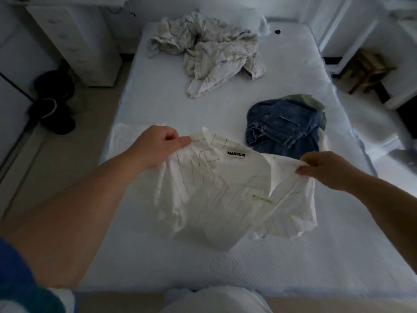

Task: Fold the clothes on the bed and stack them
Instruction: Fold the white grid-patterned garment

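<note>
White cotton-looking shirt with thin dark stripes (216,193) is up in the middle of the frame, held by its top edge over the near part of the bed (248,263), lower hem sagging toward the mattress. The left hand (158,146) pinches one side of the collar area and the right hand (325,169) pinches the other, so the hands are spread well apart, each clamped on fabric, probably to stretch it flat and find the shoulders before laying it down. The neck label faces the camera, so I'd guess we're seeing the inside. Right of center sits a bundle of blue denim (282,125), looks roughly folded, with something greenish and something white under it, maybe the stack, hard to say. Upper middle there's a crumpled pale heap (207,53), clearly unfolded. Another white piece (126,134) pokes out behind the left wrist, mostly hidden. The room is dim, so the small green print on the shirt is unreadable, and the furniture at the edges is mush.
</note>
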The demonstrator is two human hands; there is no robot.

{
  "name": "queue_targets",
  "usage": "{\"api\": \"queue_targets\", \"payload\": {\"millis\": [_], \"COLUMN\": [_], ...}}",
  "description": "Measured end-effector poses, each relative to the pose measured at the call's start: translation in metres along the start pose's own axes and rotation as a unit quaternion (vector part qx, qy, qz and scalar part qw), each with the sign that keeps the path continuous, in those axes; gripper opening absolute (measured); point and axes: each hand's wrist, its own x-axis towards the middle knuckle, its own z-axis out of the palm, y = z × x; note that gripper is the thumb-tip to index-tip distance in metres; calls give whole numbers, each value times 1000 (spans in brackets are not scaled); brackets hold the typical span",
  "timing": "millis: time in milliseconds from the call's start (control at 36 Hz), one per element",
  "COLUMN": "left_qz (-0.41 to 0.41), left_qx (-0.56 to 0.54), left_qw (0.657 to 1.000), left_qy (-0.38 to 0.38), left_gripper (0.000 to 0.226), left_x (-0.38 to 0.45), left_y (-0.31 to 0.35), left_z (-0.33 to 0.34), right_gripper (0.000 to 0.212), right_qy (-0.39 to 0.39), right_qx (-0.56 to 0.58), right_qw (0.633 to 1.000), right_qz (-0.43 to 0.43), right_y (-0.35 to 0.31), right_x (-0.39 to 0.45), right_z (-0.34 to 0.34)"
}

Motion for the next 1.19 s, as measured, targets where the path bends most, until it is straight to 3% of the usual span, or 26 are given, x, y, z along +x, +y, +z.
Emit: {"api": "queue_targets", "payload": {"millis": [139,222,389,472,583,694,806,889,1028,1194], "left_qz": [-24,-33,-67,-92,-112,-85,-45,-17,-25,37], "left_qx": [-55,-36,-14,-32,-21,64,170,190,63,-42], "left_qw": [997,996,983,969,974,984,982,982,998,998], "left_qy": [-46,-76,-171,-225,-196,-143,-69,-7,-7,11], "left_gripper": [40,36,20,18,12,14,14,21,19,25], "left_x": [4,4,3,4,17,39,71,97,147,171], "left_y": [7,6,4,6,12,31,61,95,163,205], "left_z": [7,7,-3,0,18,54,102,131,152,149], "right_gripper": [18,25,39,48,31,10,5,7,8,15], "right_qy": [87,90,-47,-130,-191,-61,81,193,333,382], "right_qx": [163,180,135,198,262,284,221,197,215,231], "right_qw": [982,978,989,969,942,949,961,951,909,891], "right_qz": [50,58,48,62,90,124,147,139,127,89], "right_y": [13,19,35,45,69,98,119,132,154,159], "right_x": [-7,-11,-16,-19,-21,-20,-15,-13,-23,-68], "right_z": [4,3,-19,-31,-40,-38,-36,-50,-91,-109]}}
